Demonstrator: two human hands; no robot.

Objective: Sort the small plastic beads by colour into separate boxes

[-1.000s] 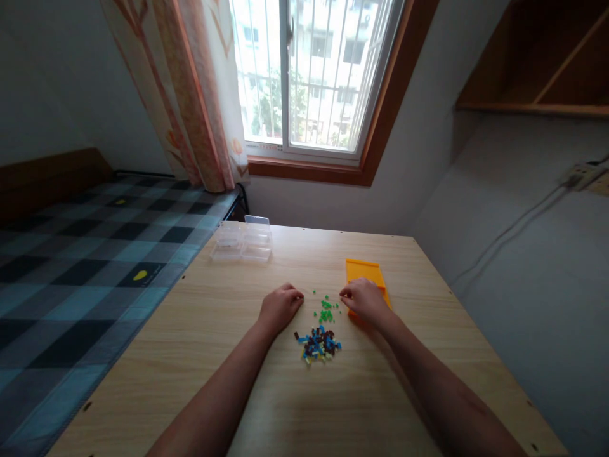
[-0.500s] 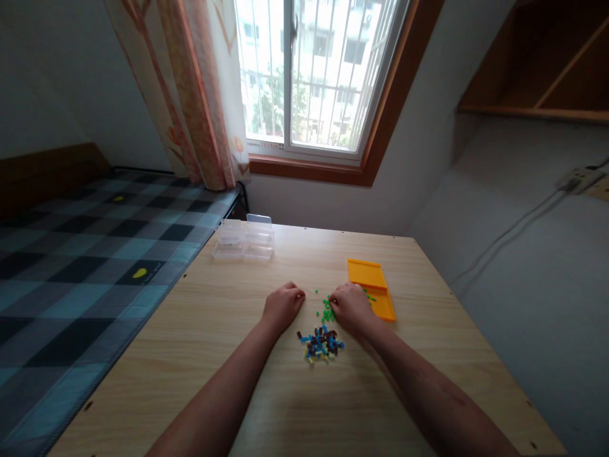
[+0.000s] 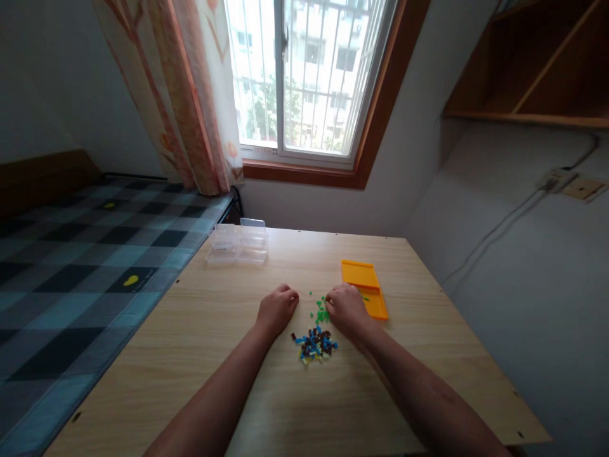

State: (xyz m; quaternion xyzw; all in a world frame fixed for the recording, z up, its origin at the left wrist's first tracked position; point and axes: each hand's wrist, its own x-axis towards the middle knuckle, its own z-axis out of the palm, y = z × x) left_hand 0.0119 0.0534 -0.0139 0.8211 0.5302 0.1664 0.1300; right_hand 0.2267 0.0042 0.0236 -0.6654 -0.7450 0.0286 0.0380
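Surroundings, left to right. A bed [image 3: 71, 254] with a checked cover flanked the desk [image 3: 176, 343]; a patterned curtain [image 3: 185, 95] hung above its far end. Clear plastic boxes [image 3: 252, 256], 1 lid raised, stood at the desk's far left corner, well apart from the hands. Behind the desk was a barred window [image 3: 309, 82] in a brown frame. At far right, a wooden shelf [image 3: 528, 119] projected from the wall above a socket [image 3: 552, 181] with a cord.

Working area, left to right. The left hand [image 3: 278, 308] rested on the desk, its fingers folded together. Just beyond its fingertips, between the 2 hands, lay scattered green pieces [image 3: 322, 315]. Nearer the viewer, a mixed pile [image 3: 315, 344] of blue, brown and yellow pieces lay just beside the green group. The right hand [image 3: 346, 306] reached the right edge of the green pieces, fingertips lowered; whether it pinched a piece could not be told. It partly hid an orange case [image 3: 360, 273], opened flat in 2 panels, whose nearer panel bore a few green bits.
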